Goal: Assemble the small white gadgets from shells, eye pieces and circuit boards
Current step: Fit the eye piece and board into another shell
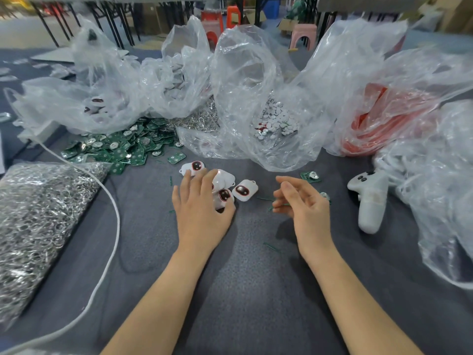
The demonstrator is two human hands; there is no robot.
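Left hand flat over white shells mid-tabletop — grip loose, gathering them for assembly. Right hand half-curled, empty. Circuit boards heaped behind — within reach.

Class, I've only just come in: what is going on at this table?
A person is putting together small white gadgets at a grey table. The left hand rests palm down on a cluster of white shells with dark eye pieces. The right hand hovers open beside them, holding nothing clear. A heap of green circuit boards and clear bags of parts lie behind.
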